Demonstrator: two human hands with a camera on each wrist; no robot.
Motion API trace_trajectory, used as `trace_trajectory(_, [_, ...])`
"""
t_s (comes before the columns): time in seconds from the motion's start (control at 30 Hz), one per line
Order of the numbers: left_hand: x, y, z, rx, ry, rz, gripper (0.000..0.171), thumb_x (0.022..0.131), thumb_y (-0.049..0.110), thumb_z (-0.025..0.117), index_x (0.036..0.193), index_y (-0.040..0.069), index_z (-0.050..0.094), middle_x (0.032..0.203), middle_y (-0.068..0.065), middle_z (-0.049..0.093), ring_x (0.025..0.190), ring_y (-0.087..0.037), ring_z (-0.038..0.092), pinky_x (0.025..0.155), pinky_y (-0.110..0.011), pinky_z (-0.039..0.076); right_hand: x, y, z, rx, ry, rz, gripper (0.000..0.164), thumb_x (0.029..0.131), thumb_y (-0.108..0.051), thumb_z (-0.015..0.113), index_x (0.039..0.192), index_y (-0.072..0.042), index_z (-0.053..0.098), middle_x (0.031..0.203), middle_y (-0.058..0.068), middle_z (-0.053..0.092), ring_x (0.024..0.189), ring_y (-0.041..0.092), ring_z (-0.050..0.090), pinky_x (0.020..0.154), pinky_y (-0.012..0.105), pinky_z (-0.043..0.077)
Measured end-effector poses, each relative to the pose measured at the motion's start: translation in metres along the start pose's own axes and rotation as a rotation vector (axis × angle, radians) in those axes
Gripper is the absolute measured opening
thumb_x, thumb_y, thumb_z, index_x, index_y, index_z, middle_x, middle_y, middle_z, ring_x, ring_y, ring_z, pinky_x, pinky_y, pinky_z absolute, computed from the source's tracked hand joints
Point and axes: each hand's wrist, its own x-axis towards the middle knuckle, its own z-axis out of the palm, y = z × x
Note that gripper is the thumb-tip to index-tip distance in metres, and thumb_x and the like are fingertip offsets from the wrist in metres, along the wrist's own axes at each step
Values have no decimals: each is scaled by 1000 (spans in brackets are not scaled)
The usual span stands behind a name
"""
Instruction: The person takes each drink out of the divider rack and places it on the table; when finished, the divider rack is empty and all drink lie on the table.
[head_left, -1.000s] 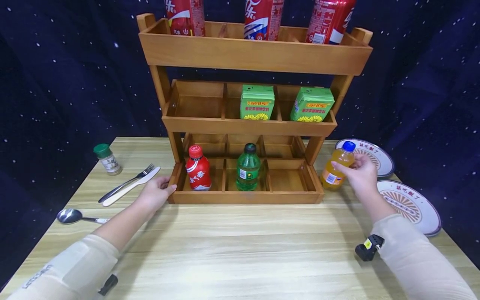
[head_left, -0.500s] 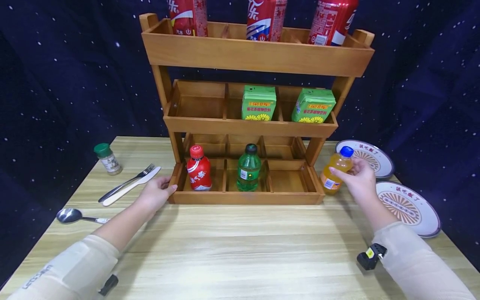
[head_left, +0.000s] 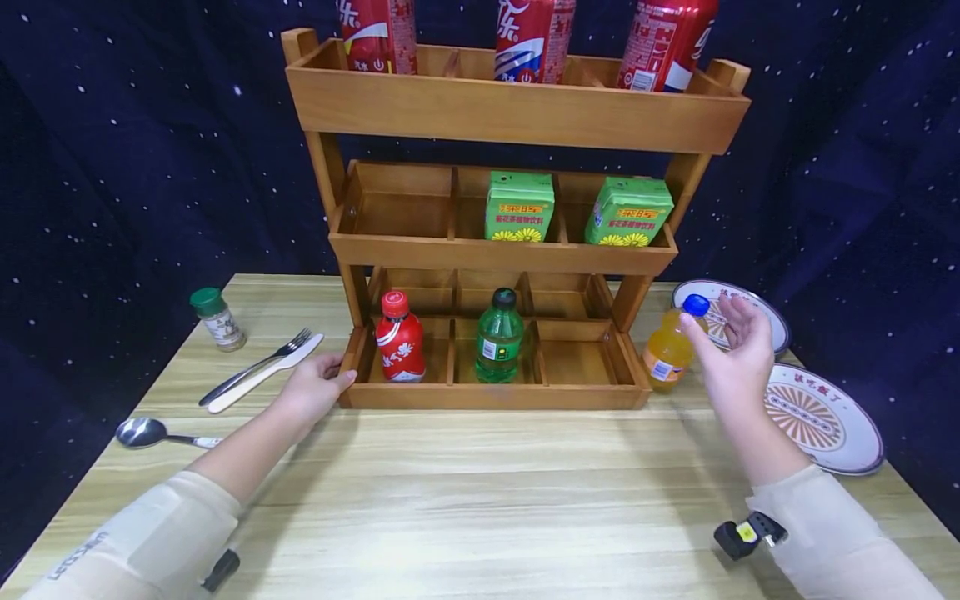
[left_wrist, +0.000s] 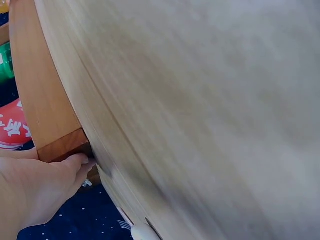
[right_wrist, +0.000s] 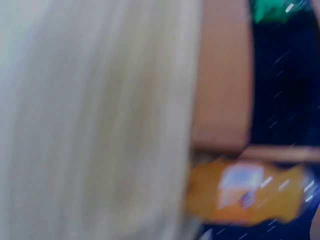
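My left hand [head_left: 309,390] holds the lower left front corner of a three-tier wooden rack [head_left: 491,397]; in the left wrist view its fingertips wrap the corner's end. To the rack's right, an orange soda bottle [head_left: 667,350] with a blue cap stands upright on the table. Just right of that bottle is my right hand [head_left: 738,367], its thumb and fingers spread apart, holding nothing. On the bottom tier, a red bottle [head_left: 401,342] occupies the left compartment and a green bottle [head_left: 498,342] the middle one. The right wrist view is blurred, with the orange soda bottle [right_wrist: 240,192] lying sideways in it.
Green drink cartons [head_left: 520,208] sit on the middle tier, red cans [head_left: 667,46] on top. At right lie two patterned plates [head_left: 862,425]. A shaker [head_left: 219,321], fork [head_left: 255,367], knife [head_left: 266,375] and spoon [head_left: 142,432] are at left.
My right hand has let go of the orange soda bottle and drawn back to the right with its fingers spreading. The bottle came to stand upright beside the rack. My left hand stayed put.
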Motion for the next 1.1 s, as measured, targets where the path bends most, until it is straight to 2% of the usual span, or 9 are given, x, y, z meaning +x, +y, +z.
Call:
trace_trajectory(0.1, [-1, 0, 1, 1, -4, -4, 48, 92, 7, 45, 130, -17, 27, 128, -32, 38, 119, -38, 37, 99, -44, 32, -13, -22, 12, 175, -38, -106, 50, 72, -2, 73, 116, 0, 49, 113, 13, 58, 107, 21, 51, 96, 28, 36])
trace_trajectory(0.2, [-2, 1, 1, -5, -7, -6, 48, 92, 7, 45, 130, -17, 28, 128, -32, 38, 118, -38, 37, 99, -44, 32, -29, -38, 31, 241, -190, -141, 46, 72, 4, 71, 113, 4, 51, 109, 17, 59, 105, 25, 53, 96, 32, 37])
trace_trajectory(0.27, [-2, 1, 2, -8, -5, -4, 48, 92, 7, 45, 129, -17, 28, 127, -32, 38, 118, -38, 37, 99, -44, 32, -39, -44, 47, 221, -323, -122, 48, 73, 1, 71, 115, 4, 49, 113, 16, 57, 108, 23, 51, 97, 32, 36])
trace_trajectory(0.4, [-2, 0, 2, -6, -5, -2, 48, 92, 7, 45, 129, -17, 28, 127, -32, 39, 118, -38, 38, 99, -43, 33, -54, -46, 83, 91, -566, -62, 62, 73, -18, 75, 124, -1, 44, 124, 10, 51, 116, 20, 45, 100, 36, 33])
trace_trajectory(0.53, [-2, -2, 1, -5, -7, 1, 48, 92, 7, 46, 129, -17, 29, 127, -32, 39, 117, -38, 38, 98, -43, 33, -61, -41, 119, -48, -703, -4, 83, 67, -40, 77, 130, -5, 37, 130, 8, 45, 120, 20, 40, 101, 37, 32])
trace_trajectory(0.63, [-1, -1, 0, -4, 0, 4, 48, 92, 7, 46, 129, -17, 29, 127, -31, 39, 117, -37, 39, 98, -43, 34, -63, -36, 142, -80, -717, 52, 90, 61, -46, 78, 130, -6, 37, 127, 7, 47, 117, 21, 43, 98, 38, 35])
trace_trajectory(0.73, [-1, 0, 0, -4, -2, -2, 47, 92, 8, 46, 130, -16, 29, 128, -31, 39, 118, -37, 38, 98, -42, 34, -62, -32, 156, -91, -702, 99, 85, 58, -46, 80, 125, -9, 42, 118, 4, 52, 109, 20, 49, 92, 38, 41])
trace_trajectory(0.9, [-1, 1, 0, -9, -6, -18, 48, 93, 9, 46, 131, -15, 28, 129, -30, 38, 118, -36, 38, 98, -42, 34, -60, -25, 166, -140, -663, 113, 77, 56, -47, 80, 117, -12, 48, 107, 0, 57, 99, 17, 54, 85, 35, 46])
trace_trajectory(1.1, [-2, 3, -1, -4, -7, -9, 49, 93, 8, 45, 131, -16, 27, 129, -31, 37, 119, -37, 37, 98, -42, 34, -59, -20, 172, -124, -615, 96, 69, 56, -43, 82, 109, -10, 53, 99, 1, 60, 90, 16, 57, 77, 31, 50])
